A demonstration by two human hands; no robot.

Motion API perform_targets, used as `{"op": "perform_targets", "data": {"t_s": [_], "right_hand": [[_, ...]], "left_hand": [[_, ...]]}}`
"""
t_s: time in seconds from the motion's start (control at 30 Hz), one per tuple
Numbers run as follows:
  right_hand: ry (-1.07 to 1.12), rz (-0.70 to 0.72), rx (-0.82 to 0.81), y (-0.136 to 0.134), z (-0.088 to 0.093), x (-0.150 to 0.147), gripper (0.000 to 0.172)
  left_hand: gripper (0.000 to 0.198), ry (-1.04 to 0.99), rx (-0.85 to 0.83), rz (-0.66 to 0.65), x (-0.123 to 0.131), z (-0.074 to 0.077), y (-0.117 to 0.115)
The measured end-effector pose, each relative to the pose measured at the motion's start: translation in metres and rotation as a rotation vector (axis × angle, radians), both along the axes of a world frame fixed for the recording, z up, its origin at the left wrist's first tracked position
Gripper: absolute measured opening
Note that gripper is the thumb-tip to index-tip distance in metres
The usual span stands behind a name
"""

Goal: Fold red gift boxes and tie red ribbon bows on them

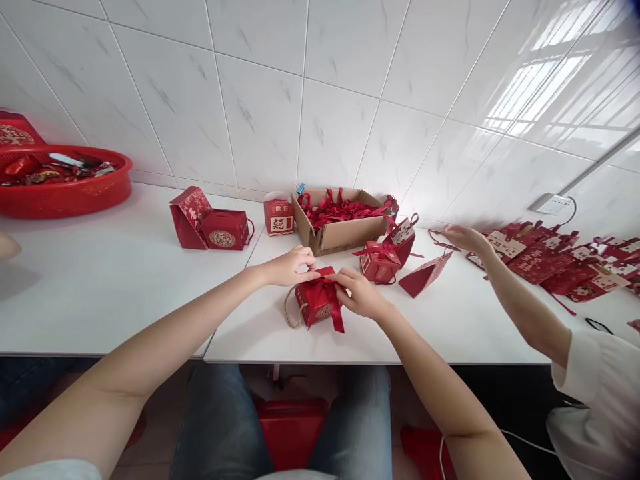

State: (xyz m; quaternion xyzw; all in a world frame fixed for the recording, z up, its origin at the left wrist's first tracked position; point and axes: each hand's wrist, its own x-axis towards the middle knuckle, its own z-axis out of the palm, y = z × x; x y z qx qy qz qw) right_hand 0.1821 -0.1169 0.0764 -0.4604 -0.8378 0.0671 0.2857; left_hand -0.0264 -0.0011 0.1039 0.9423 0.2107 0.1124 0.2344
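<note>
A small red gift box [309, 312] with a gold print and a rope handle [291, 320] stands on the white table in front of me. A red ribbon bow [325, 292] lies across its top, one tail hanging down the front. My left hand [290, 267] is at the box's upper left, thumb and fingers closed at the top edge by the ribbon. From the right, my right hand [361, 292] pinches at the bow, its fingertips on the ribbon. Exactly what the left fingertips hold is too small to make out.
Behind the box sits a cardboard carton [345, 233] full of red ribbons. Other red boxes [225, 230] stand left and right of it. A red basket [95, 190] of wrapped sweets is far left. A co-worker's hand [467, 239] holds a strap at right, near many red boxes [540, 263].
</note>
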Motion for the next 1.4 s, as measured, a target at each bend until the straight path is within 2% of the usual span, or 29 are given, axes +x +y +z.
{"op": "perform_targets", "data": {"t_s": [0.13,0.43,0.53,0.67,0.73,0.8,0.9,1.07,1.4], "right_hand": [[-0.058,0.088,0.067,0.003,-0.002,0.003,0.038],[-0.071,0.162,0.068,0.000,-0.006,0.006,0.041],[-0.032,0.162,0.074,0.000,-0.006,0.004,0.041],[0.036,0.125,0.069,0.002,-0.007,-0.002,0.041],[0.045,0.093,0.062,0.003,-0.006,-0.004,0.041],[0.034,0.080,0.062,0.004,-0.006,-0.004,0.041],[-0.005,0.113,0.069,0.004,-0.006,0.000,0.041],[-0.050,0.179,0.041,0.006,-0.010,0.005,0.043],[-0.108,0.198,0.025,0.006,-0.010,0.008,0.042]], "left_hand": [[0.035,0.023,0.055,-0.021,0.001,0.001,-0.001],[0.033,0.014,0.294,-0.064,-0.004,0.002,-0.001],[0.033,-0.050,0.117,-0.017,-0.005,-0.002,-0.005],[0.036,-0.147,-0.378,-0.019,-0.003,-0.004,-0.008],[0.037,-0.174,-0.559,-0.054,-0.002,-0.005,-0.008],[0.038,-0.195,-0.640,-0.052,-0.001,-0.006,-0.007],[0.039,-0.202,-0.668,-0.009,-0.001,-0.010,-0.005],[0.038,-0.146,-0.574,0.016,-0.004,-0.018,-0.001],[0.034,-0.103,-0.098,0.028,-0.006,-0.023,0.008]]}}
